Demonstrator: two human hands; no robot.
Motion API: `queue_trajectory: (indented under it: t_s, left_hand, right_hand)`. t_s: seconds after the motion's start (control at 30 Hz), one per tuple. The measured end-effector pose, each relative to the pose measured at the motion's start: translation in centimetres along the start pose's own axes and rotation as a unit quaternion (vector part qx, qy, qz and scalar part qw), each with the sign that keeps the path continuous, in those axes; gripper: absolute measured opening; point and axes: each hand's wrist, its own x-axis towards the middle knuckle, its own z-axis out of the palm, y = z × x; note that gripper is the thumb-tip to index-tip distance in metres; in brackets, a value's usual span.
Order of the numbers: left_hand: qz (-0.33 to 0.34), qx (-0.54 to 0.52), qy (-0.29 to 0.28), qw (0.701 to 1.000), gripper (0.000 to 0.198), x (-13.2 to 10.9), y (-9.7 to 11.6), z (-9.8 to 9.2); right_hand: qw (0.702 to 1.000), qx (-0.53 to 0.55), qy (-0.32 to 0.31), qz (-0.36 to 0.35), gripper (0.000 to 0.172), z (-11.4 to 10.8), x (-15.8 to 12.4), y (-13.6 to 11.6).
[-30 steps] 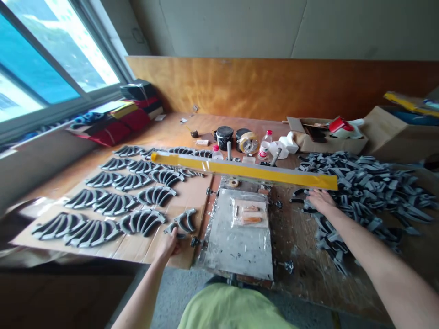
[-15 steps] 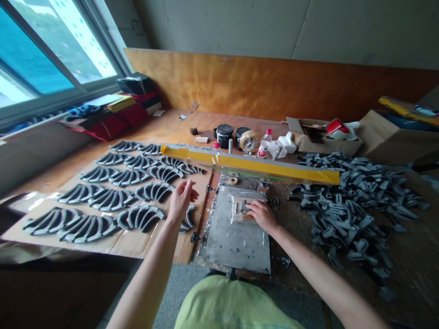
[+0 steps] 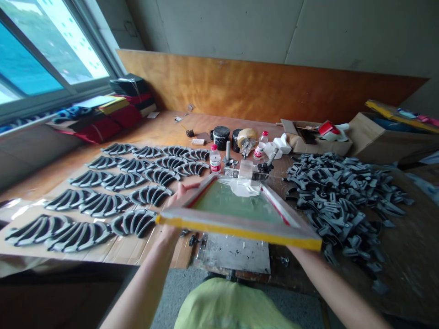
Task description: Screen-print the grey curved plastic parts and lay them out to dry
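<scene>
A screen-printing frame [image 3: 236, 230] with green mesh and yellow tape along its near edge is tilted above the metal base plate [image 3: 236, 256]. On the frame's left side, my left hand [image 3: 180, 194] is closed round the rail, part of its palm covered by the corner. My right forearm [image 3: 318, 269] runs under the frame's right near corner, which hides that hand and its fingers. A pale, translucent squeegee-like blade [image 3: 245, 172] rests at the far end of the mesh, with whitish ink or film around it.
Rows of curved grey parts [image 3: 103, 201] lie on cardboard at the left. A heap of similar grey parts [image 3: 339, 196] covers the right side. Behind the frame stand a red-capped bottle [image 3: 215, 160], a black tub [image 3: 221, 137] and an open cardboard box [image 3: 318, 144].
The frame has swung down from its raised position and now covers the small holder on the plate. My left hand has met its left side; my right hand has gone out of sight beneath it.
</scene>
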Motion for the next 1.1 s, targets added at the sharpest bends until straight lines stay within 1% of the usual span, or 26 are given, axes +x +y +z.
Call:
queue_trajectory:
  t_s: [0.07,0.1,0.13,0.17,0.2,0.23,0.27,0.3,0.37,0.43,0.47,0.53,0.6,0.67,0.77,0.83,0.9,0.97,1.03,1.1]
  left_hand:
    - [-0.089,0.026,-0.029,0.995,0.060,-1.8,-2.2,-1.6]
    - [-0.123,0.047,-0.044,0.990,0.062,-2.6,-3.4,-2.2]
    - [-0.147,0.064,-0.055,0.986,0.065,-3.2,-4.8,-2.6]
    - [-0.162,0.076,-0.061,0.982,0.069,-3.6,-6.2,-2.8]
    - [-0.171,0.083,-0.065,0.980,0.075,-3.9,-7.6,-2.8]
    - [-0.176,0.088,-0.065,0.978,0.081,-4.0,-8.9,-2.8]
    - [-0.179,0.096,-0.061,0.977,0.084,-4.1,-10.0,-2.7]
    - [-0.180,0.106,-0.055,0.976,0.085,-4.0,-10.9,-2.5]
    - [-0.181,0.120,-0.046,0.975,0.083,-3.9,-12.2,-2.3]
    - [-0.184,0.115,-0.049,0.975,0.081,-3.8,-12.8,-2.3]
    - [-0.186,0.110,-0.052,0.975,0.080,-3.7,-12.8,-2.3]
    - [-0.189,0.100,-0.055,0.975,0.078,-3.7,-12.8,-2.3]
    - [-0.187,0.094,-0.047,0.977,0.074,-3.8,-12.8,-2.3]
    - [-0.187,0.094,-0.036,0.977,0.070,-3.8,-12.7,-2.2]
    - [-0.183,0.099,-0.030,0.978,0.067,-3.9,-12.8,-2.1]
    - [-0.177,0.103,-0.034,0.978,0.065,-3.9,-12.9,-2.2]
    - [-0.171,0.114,-0.039,0.978,0.064,-3.9,-13.0,-2.3]
    - [-0.168,0.127,-0.047,0.976,0.063,-3.9,-13.0,-2.4]
    - [-0.169,0.130,-0.056,0.975,0.064,-3.9,-13.0,-2.5]
    - [-0.175,0.124,-0.060,0.975,0.065,-3.9,-12.8,-2.5]
  right_hand:
    - [0.998,-0.006,0.037,0.057,0.035,-1.8,1.1,2.3]
    - [0.995,0.001,0.060,0.079,0.032,-2.6,2.0,3.0]
    - [0.993,0.014,0.078,0.089,0.031,-3.1,3.1,3.2]
    - [0.992,0.031,0.090,0.085,0.035,-3.5,4.4,3.1]
    - [0.992,0.047,0.092,0.070,0.043,-3.6,5.7,2.5]
    - [0.994,0.057,0.082,0.048,0.050,-3.6,7.1,1.6]
    - [0.996,0.058,0.060,0.028,0.053,-3.3,8.3,0.7]
    - [0.998,0.052,0.031,0.016,0.051,-3.0,9.4,-0.3]
    - [0.998,0.038,-0.045,0.019,0.041,-2.0,10.8,-2.0]
    - [0.993,0.020,-0.111,0.040,0.027,-1.1,11.1,-3.0]
    - [0.991,0.012,-0.127,0.043,0.021,-0.7,10.8,-3.2]
    - [0.992,0.001,-0.124,0.017,0.014,-0.2,9.5,-3.6]
    - [0.992,0.004,-0.116,-0.042,0.017,-0.2,7.5,-3.8]
    - [0.987,0.013,-0.129,-0.098,0.022,-0.5,5.4,-3.9]
    - [0.976,0.033,-0.151,-0.151,0.029,-1.5,3.2,-3.3]
    - [0.969,0.056,-0.163,-0.176,0.031,-2.3,3.0,-2.6]
    - [0.962,0.081,-0.182,-0.188,0.028,-2.9,3.8,-2.0]
    - [0.967,0.094,-0.170,-0.165,0.024,-2.9,5.0,-1.9]
    - [0.981,0.086,-0.121,-0.124,0.023,-2.2,5.5,-2.4]
    - [0.989,0.068,-0.075,-0.108,0.027,-1.1,4.9,-3.3]
